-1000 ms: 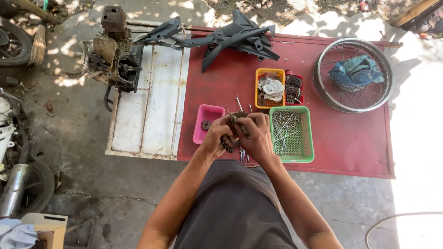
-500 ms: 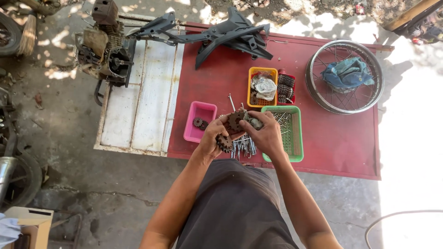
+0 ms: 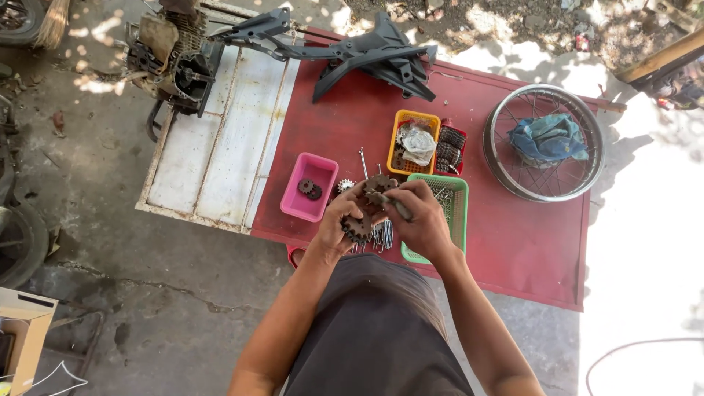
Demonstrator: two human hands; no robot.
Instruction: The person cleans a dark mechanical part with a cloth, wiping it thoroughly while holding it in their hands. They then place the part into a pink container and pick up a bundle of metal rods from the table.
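Observation:
My left hand [image 3: 339,226] holds a dark toothed gear [image 3: 357,228] against its palm. My right hand [image 3: 420,220] grips a gear shaft [image 3: 383,192] with gears on it, its thin grey end lying across the fingers. Both hands meet over the front edge of a red metal panel [image 3: 513,242]. A small loose gear [image 3: 345,186] lies just behind my left hand. Several bolts [image 3: 381,236] lie below the hands. A pink tray [image 3: 293,202] with two small dark parts sits to the left, a green basket [image 3: 459,192] of bolts to the right.
An orange basket [image 3: 408,117] with parts and a bag stands behind, a dark chain block [image 3: 452,147] beside it. A spoked wheel rim [image 3: 506,117] with a blue cloth lies right. A black plastic frame [image 3: 374,59] lies at the back, an engine [image 3: 172,55] and white panel [image 3: 213,139] left.
My hands stayed together over the panel's front edge, turning the gear parts slightly. The view has shifted, so the panel and trays sit a little differently in frame.

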